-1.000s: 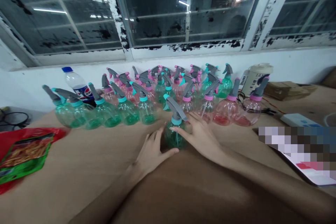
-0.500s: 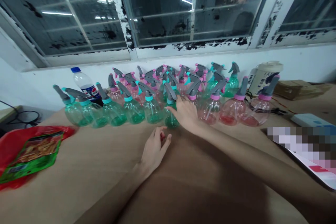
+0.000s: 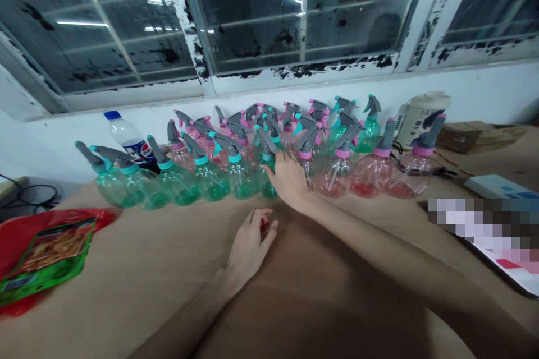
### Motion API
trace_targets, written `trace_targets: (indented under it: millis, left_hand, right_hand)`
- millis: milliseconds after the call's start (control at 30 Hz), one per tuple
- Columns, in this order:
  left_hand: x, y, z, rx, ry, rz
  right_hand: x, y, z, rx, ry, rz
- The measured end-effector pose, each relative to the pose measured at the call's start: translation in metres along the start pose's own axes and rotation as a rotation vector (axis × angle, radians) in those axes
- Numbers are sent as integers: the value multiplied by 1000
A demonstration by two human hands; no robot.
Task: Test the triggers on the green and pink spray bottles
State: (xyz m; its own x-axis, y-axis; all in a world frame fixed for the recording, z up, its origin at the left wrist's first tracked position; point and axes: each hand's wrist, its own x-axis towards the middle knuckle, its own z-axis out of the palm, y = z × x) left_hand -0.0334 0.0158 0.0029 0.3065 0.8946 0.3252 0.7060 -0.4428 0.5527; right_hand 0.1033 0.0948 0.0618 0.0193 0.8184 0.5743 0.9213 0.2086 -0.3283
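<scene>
Green-tinted round spray bottle (image 3: 266, 186) with grey trigger stands gripped around its neck by the right hand (image 3: 290, 180); the left hand (image 3: 249, 242), loosely open, is nearby at the brown tabletop (image 3: 168, 258).

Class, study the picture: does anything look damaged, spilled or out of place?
The window frame looks damaged: its white coating is patchy, with ragged dark marks. No spill shows on the table.

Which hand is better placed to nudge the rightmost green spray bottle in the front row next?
Probably the right hand: its fingers are at the green spray bottle; the left hand sits apart, nearer the person.
</scene>
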Motion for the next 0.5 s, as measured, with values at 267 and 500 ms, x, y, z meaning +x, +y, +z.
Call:
trace_targets:
  millis: [267,500]
  left_hand:
    - [-1,0,0,-8,-26,-5]
    - [0,-3,3,-22,-27,19]
  right_hand:
    - [-8,0,-4,20,23,-3]
    - [-35,44,-41,41,-67,93]
